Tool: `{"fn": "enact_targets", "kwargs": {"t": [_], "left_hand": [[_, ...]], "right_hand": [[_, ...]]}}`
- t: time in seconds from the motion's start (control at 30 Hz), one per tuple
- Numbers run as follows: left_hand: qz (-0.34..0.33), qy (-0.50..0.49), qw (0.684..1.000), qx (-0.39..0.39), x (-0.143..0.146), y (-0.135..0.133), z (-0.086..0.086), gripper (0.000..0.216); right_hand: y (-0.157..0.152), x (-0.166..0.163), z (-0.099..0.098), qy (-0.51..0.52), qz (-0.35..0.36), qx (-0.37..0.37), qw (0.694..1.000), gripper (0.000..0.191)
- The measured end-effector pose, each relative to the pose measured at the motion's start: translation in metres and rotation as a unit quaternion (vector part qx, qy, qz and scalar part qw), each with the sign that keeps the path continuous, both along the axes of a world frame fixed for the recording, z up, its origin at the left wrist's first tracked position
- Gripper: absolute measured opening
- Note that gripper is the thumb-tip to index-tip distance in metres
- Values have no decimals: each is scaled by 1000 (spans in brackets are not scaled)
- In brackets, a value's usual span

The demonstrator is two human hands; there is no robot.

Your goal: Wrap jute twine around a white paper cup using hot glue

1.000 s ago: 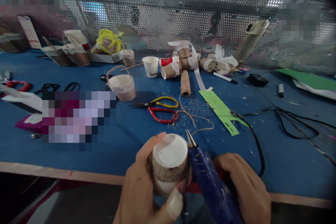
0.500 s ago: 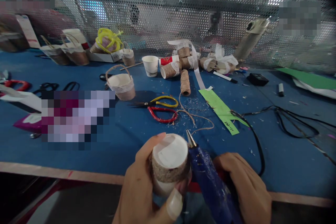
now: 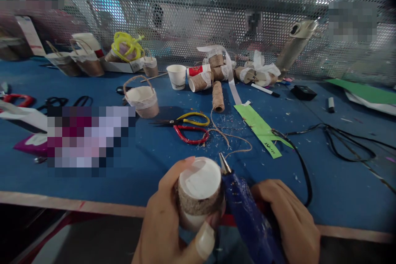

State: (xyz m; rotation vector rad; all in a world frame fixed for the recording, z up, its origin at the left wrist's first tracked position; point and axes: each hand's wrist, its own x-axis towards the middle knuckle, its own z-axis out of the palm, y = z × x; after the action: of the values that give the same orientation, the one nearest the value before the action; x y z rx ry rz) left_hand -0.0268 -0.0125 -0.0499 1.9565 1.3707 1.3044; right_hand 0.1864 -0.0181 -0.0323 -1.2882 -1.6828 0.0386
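Observation:
My left hand (image 3: pixel 163 222) is wrapped round an upturned paper cup (image 3: pixel 199 192) whose upper part is bound with brown twine. A thumb with a plaster on it presses the cup's front. My right hand (image 3: pixel 289 218) grips a blue glue gun (image 3: pixel 247 214), its metal tip (image 3: pixel 223 162) right beside the cup's rim. Both hands are at the near edge of the blue table (image 3: pixel 148 152). A strand of twine (image 3: pixel 235 140) runs from the gun's tip towards a twine spool (image 3: pixel 218 96).
Red and yellow scissors (image 3: pixel 188 126) lie just beyond the cup. A green paper strip (image 3: pixel 258 128), black cables (image 3: pixel 340 140), a finished twine basket (image 3: pixel 142 98), several cups (image 3: pixel 198 78) and more scissors (image 3: pixel 18 100) lie about. A perforated metal screen (image 3: pixel 198 20) closes the back.

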Motion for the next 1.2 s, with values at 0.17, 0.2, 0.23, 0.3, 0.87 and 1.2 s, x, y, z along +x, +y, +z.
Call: {"fn": "enact_targets", "kwargs": {"t": [0.17,0.2,0.23,0.3,0.87,1.2], "left_hand": [[17,-19,1000,-10,0,0,-1,63],[20,-26,999,-13,0,0,-1,62],[17,-29,999,-13,0,0,-1,63],[3,-19,1000,-6,0,0,-1,65],[30,-42,999,-16,5,-2,-2,65],[28,-50,998,-23,6,-3,0,66]], "right_hand": [[-1,1,2,-9,-4,7,1000,34],[0,3,3,-19,1,10,1000,32],[0,4,4,-33,11,11,999,31],[1,7,4,-58,31,7,998,29],[-4,5,3,-31,8,-12,999,30],[0,3,6,-21,5,-1,1000,36]]}}
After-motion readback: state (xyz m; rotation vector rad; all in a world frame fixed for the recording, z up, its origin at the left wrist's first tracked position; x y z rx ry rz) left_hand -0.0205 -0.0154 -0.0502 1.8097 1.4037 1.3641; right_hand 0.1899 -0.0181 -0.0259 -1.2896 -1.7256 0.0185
